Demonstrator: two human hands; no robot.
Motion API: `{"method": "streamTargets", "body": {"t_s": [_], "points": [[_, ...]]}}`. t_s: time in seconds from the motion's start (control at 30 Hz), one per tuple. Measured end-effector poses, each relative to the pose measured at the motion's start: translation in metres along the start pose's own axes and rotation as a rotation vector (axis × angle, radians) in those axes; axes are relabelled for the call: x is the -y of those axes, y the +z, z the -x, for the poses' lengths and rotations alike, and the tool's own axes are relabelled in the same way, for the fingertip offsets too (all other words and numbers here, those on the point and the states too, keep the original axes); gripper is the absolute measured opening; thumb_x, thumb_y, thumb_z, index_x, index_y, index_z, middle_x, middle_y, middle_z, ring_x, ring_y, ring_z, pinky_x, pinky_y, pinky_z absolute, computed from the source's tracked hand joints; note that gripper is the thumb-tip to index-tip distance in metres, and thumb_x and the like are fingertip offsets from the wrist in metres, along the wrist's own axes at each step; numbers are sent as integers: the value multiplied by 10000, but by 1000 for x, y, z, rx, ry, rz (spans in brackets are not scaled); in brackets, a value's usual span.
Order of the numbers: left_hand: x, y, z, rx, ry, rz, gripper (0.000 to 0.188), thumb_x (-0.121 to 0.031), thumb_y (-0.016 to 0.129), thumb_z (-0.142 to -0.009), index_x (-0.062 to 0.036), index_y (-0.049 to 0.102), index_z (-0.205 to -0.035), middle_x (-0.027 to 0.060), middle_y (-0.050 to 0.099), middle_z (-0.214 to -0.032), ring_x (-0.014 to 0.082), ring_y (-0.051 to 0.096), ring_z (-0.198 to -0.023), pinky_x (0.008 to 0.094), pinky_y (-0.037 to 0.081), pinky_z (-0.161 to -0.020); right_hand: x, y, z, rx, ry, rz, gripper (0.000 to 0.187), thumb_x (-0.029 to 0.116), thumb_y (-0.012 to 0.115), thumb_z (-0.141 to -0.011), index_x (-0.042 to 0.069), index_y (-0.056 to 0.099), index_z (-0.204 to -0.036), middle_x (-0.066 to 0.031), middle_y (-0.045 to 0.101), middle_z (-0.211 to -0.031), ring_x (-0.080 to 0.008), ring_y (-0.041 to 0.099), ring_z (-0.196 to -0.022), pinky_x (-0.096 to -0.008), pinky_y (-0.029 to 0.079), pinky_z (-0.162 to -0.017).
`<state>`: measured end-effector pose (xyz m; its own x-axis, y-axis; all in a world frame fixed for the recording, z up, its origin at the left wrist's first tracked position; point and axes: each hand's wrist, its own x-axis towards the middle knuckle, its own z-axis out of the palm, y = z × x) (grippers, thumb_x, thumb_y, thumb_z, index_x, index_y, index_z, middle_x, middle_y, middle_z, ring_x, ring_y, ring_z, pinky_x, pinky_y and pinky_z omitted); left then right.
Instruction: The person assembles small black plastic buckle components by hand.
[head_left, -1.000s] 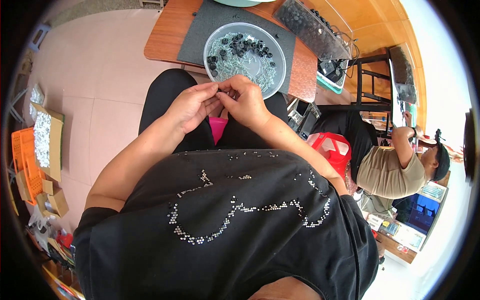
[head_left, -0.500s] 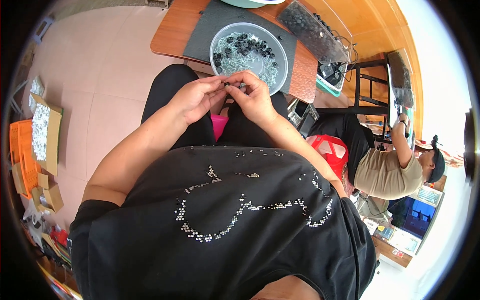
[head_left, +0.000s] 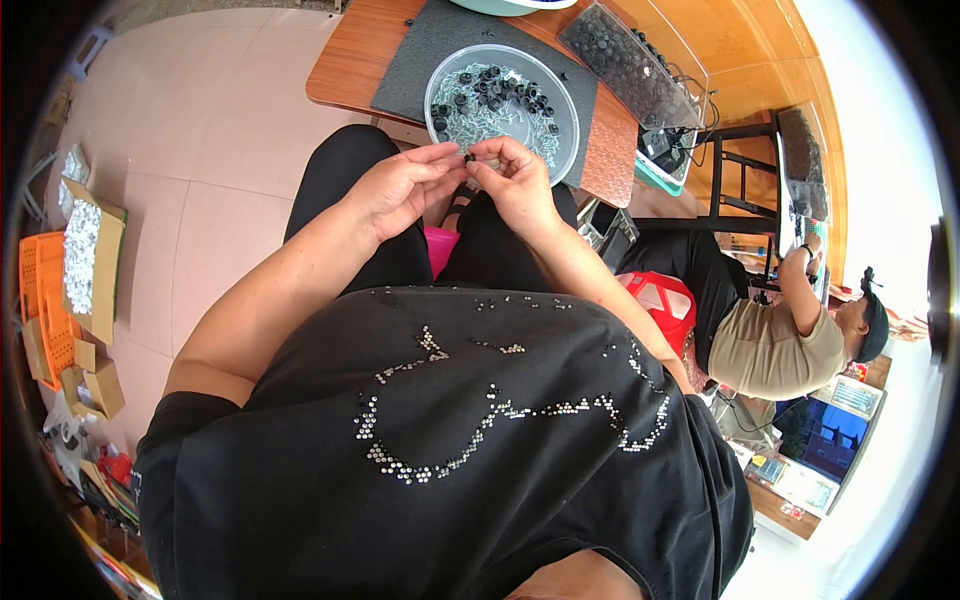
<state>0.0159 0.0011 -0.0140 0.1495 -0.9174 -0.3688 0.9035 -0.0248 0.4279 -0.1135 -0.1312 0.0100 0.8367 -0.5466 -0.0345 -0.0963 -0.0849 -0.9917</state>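
Both hands meet over my lap at the near edge of a clear round bowl (head_left: 570,118). Inside it lie many thin silvery screws (head_left: 470,122) mixed with round black plastic parts (head_left: 490,92). Thumb and forefinger of my right hand (head_left: 522,195) pinch a small black plastic part (head_left: 470,158); its exact form is too small to make out. My left hand (head_left: 400,195) is open beside it, palm turned inward and fingers stretched toward the part. Whether its fingertips touch the part is unclear.
The bowl stands on a dark mat (head_left: 405,85) over a brown wooden table (head_left: 345,65). Behind it is a clear box of black parts (head_left: 630,65). A co-worker (head_left: 775,345) sits at the right. Cardboard boxes (head_left: 95,270) and orange crates (head_left: 45,300) stand at left.
My hands have shifted slightly right in the picture. The left fingers have drawn back a little from the right fingertips, leaving the small black part showing in the right pinch.
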Motion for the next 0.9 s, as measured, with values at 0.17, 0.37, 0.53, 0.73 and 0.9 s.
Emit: {"method": "streamTargets", "body": {"t_s": [0.17,0.37,0.53,0.73,0.9], "points": [[1,1,2,3,-71,-60,327,-98,527,-927,5,518,-1237,80,604,-1122,140,578,-1036,261,460,-921,11,7,8,-6,-278,533,147,15,698,-769,27,638,-903,-17,608,-816,-72,519,-636,-214,437,-566],[5,-9,-1,40,-80,-31,243,-80,550,-918,12,570,-1142,73,630,-978,119,603,-875,245,511,-814,22,4,6,72,-137,498,135,38,688,-762,18,672,-894,-87,640,-832,-180,620,-747,-291,490,-664],[4,-6,-1,-4,-63,-7,226,-77,542,-924,15,566,-1129,38,609,-925,97,603,-848,203,514,-766,-2,-34,-27,-105,-22,477,140,124,651,-808,11,692,-879,-104,691,-781,-139,641,-736,-298,501,-683],[4,-5,1,49,-70,58,236,-64,535,-924,24,549,-1143,51,588,-950,110,599,-880,207,509,-799,-21,-74,-68,-268,-103,1106,155,166,617,-793,47,703,-843,-180,668,-852,-351,648,-813,-420,519,-742],[3,-2,2,-6,-65,33,228,-45,544,-912,38,557,-1124,63,596,-981,122,601,-910,210,505,-827,-21,-64,-76,-199,-21,1278,162,186,614,-789,50,689,-837,-176,655,-885,-345,642,-834,-433,516,-762]]}}
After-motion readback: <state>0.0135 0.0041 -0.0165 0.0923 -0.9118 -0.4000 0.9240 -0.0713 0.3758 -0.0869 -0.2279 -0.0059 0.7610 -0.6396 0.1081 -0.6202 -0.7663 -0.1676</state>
